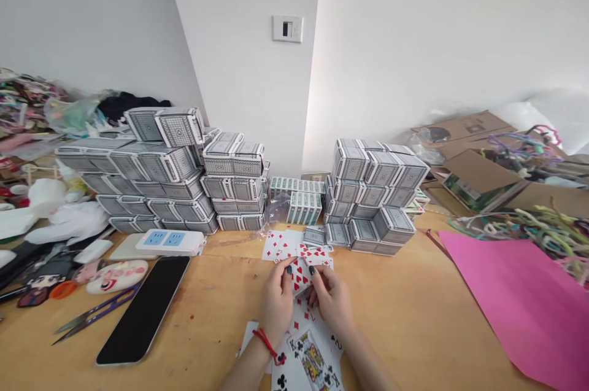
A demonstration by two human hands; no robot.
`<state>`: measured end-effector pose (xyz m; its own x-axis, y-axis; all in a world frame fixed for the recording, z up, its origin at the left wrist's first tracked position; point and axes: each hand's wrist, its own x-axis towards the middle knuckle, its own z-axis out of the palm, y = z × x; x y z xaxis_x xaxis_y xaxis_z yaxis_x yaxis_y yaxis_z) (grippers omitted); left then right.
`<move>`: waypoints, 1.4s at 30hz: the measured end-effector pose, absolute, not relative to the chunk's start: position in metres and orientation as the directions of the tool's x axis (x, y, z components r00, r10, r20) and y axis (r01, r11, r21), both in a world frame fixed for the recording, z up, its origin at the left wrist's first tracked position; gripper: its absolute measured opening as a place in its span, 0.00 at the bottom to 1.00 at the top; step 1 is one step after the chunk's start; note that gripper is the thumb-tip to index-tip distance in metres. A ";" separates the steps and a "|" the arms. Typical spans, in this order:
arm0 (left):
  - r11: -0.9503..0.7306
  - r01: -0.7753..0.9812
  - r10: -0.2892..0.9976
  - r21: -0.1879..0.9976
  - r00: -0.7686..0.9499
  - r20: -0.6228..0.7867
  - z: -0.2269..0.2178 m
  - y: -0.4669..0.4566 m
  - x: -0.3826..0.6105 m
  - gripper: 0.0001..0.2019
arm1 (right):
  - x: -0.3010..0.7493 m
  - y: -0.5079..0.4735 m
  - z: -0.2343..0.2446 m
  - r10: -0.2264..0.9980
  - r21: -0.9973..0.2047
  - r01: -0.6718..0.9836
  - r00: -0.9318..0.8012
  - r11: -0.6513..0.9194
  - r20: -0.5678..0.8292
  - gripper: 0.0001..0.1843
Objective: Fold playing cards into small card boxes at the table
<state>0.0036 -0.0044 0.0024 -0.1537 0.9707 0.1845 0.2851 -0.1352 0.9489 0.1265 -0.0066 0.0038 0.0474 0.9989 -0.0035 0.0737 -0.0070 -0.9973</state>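
Note:
Between my two hands is a playing card [301,275] with red hearts on its face, its sides pinched by thumbs and fingers. My left hand [277,300] grips its left edge, and a red cord circles that wrist. On the right edge, my right hand [332,300] closes its thumb and fingertips. Loose cards lie face up below, among them a king of clubs [313,359] near my forearms. More face-up red cards [278,245] are spread just beyond my hands. Whether the held card is single or folded with others, I cannot tell.
Stacked blocks of folded grey-backed cards rise at left [156,188] and right [372,194], with green-patterned blocks [305,207] between. A phone [145,311], purple-handled scissors [99,312] and a power strip [171,241] lie left. Pink paper [519,299] and cardboard boxes [488,176] are at right.

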 end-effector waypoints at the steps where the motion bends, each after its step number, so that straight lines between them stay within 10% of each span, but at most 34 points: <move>1: -0.129 0.284 0.973 0.950 -0.150 0.176 0.004 -0.005 0.004 0.14 | 0.126 -0.007 0.004 0.999 -0.999 0.012 0.016 -0.040 -0.040 0.17; 13: -0.252 0.253 0.954 0.934 -0.095 0.283 0.022 -0.009 0.008 0.08 | 0.115 -0.011 0.012 0.926 -0.701 -0.605 -0.253 -0.377 -0.280 0.13; 26: -0.111 0.208 0.884 0.972 -0.426 0.192 0.012 -0.003 -0.001 0.12 | 0.120 -0.015 0.025 0.923 -0.735 -0.562 -0.285 -0.379 -0.258 0.16; 42: -0.221 0.155 0.974 0.963 -0.011 0.225 0.016 -0.018 0.006 0.17 | 0.125 -0.007 0.014 0.986 -0.967 -0.252 0.151 -0.030 -0.070 0.16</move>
<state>0.0062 -0.0179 0.0163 -0.0115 0.9743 0.2251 0.1554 -0.2206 0.9629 0.1255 -0.0070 0.0144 0.1510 0.9861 -0.0695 -0.2520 -0.0296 -0.9673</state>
